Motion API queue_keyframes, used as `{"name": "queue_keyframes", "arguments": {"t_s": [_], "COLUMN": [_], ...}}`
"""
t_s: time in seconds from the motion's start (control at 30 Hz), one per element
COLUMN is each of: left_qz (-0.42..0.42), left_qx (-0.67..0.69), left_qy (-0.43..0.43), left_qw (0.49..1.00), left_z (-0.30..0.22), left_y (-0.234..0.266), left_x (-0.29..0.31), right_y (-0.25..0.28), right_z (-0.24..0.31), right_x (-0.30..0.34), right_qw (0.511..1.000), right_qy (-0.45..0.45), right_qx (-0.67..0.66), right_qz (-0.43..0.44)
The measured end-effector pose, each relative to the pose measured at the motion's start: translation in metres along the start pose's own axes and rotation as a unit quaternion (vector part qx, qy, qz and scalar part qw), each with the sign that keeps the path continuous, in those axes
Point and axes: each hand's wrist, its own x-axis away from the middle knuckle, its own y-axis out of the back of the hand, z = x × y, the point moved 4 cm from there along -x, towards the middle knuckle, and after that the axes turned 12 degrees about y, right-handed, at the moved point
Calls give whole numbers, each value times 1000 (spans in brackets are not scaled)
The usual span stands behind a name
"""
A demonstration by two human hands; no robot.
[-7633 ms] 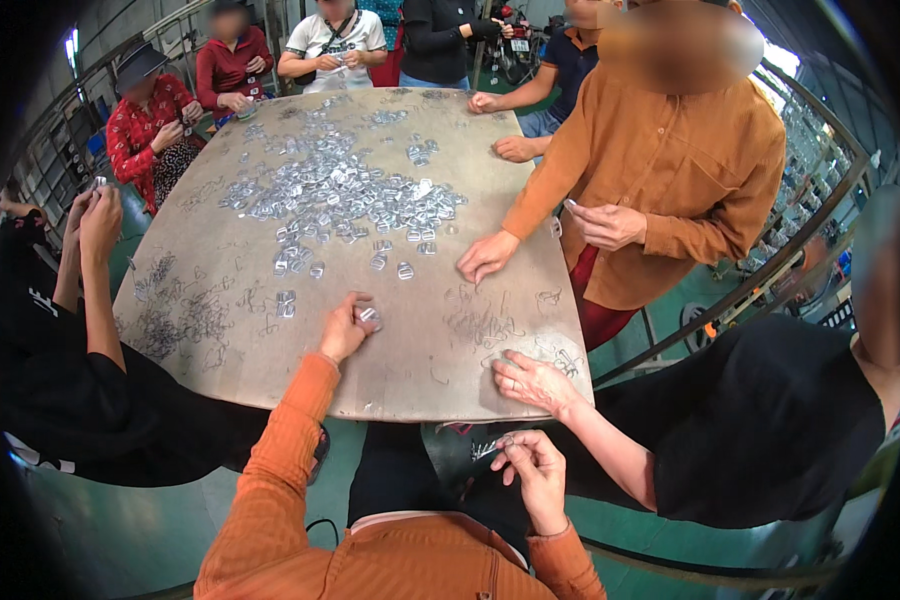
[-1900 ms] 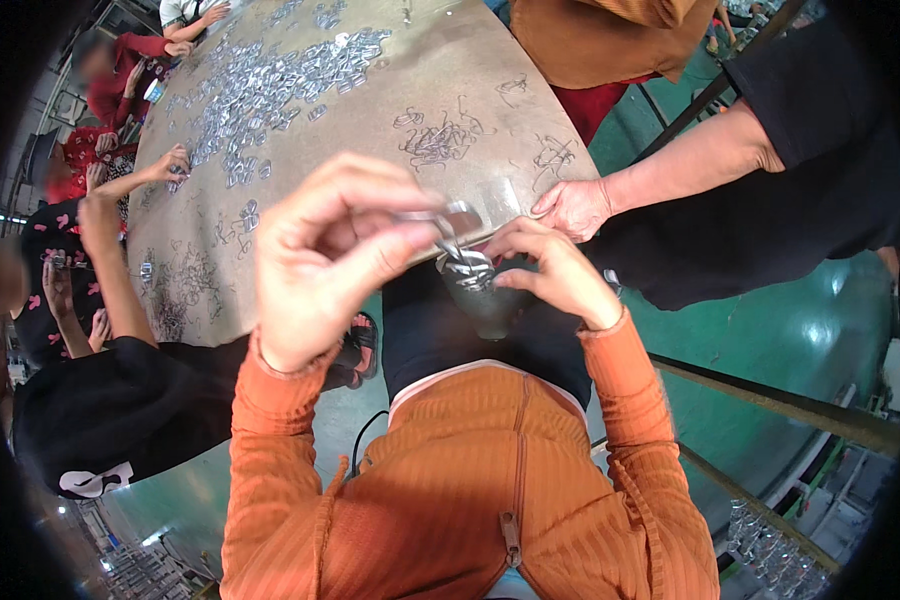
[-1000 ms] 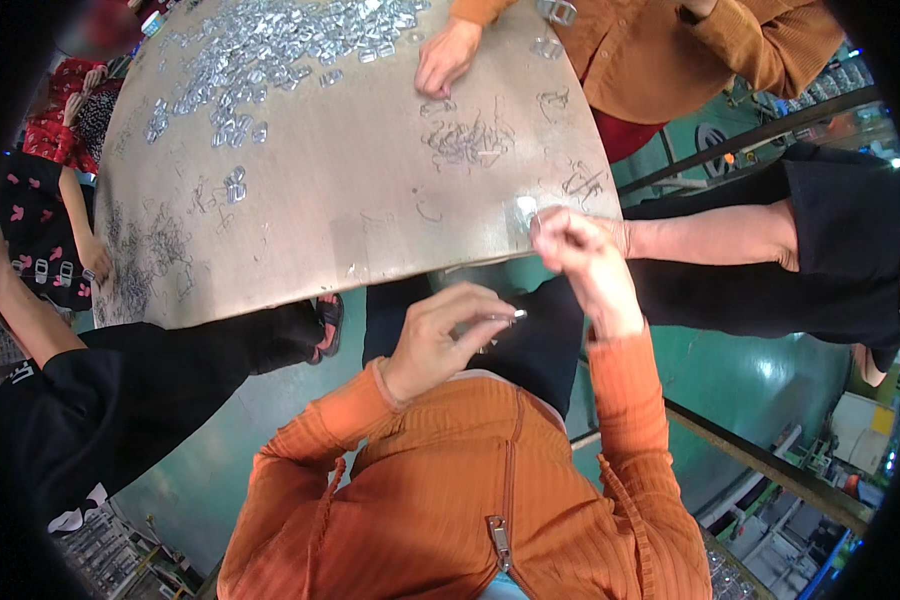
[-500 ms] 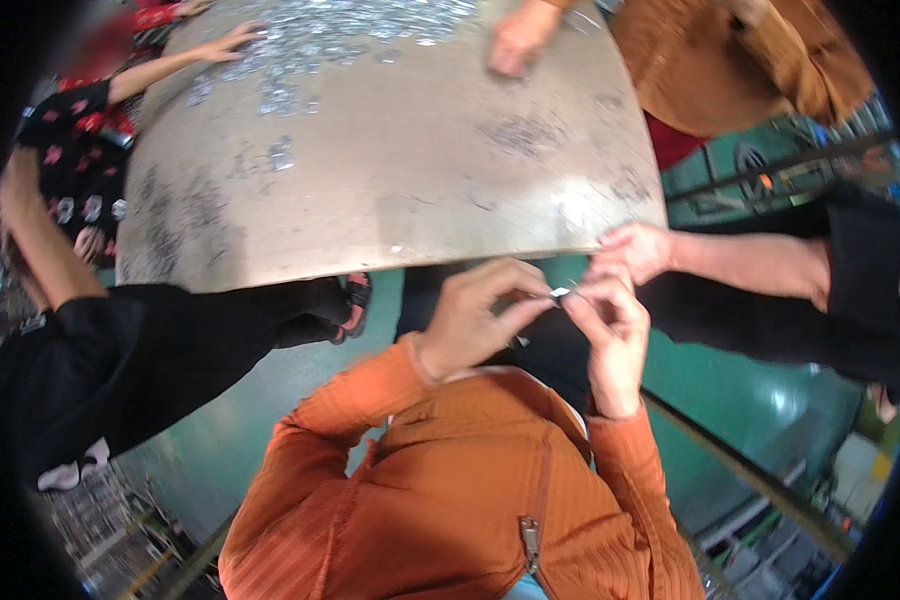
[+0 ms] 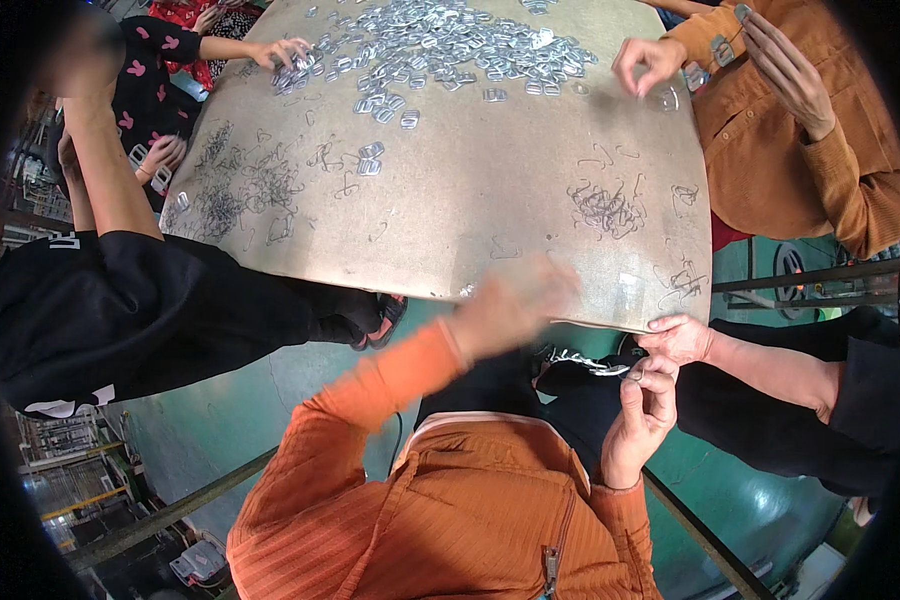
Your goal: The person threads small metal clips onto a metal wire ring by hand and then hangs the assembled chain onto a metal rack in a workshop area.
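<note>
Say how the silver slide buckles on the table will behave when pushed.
The silver slide buckles look flat, so they would probably skid rather than roll. Their metallic sheen suggests stiff pieces. Where they overlap, pushing one may shift its neighbours.

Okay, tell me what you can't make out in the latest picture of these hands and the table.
All in the head view:
Left hand: motion blur hides whether it holds anything.
String of metal pieces at the right hand: too small to count.
Table: far end cut off by the top edge.
Buckle pile: overlapping pieces hide those beneath.
</note>
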Motion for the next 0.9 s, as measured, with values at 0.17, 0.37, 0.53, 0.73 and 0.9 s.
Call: {"name": "queue_keyframes", "arguments": {"t_s": [0.17,0.37,0.53,0.73,0.9], "left_qz": [-222,-79,-94,19,128], "left_qx": [-227,-316,-116,219,332], "left_qy": [295,494,510,467,448], "left_qw": [901,806,847,857,820], "left_z": [188,289,272,137,1], "left_y": [105,126,111,25,-42], "left_x": [-59,-85,-76,-41,-1], "right_y": [2,0,6,10,14], "right_z": [0,2,-9,-23,-31], "right_x": [-2,-4,-6,-6,-6], "right_qw": [1000,998,998,997,997], "right_qy": [3,-23,-42,-63,-55], "right_qx": [-1,50,44,26,38], "right_qz": [16,15,32,35,25]}}
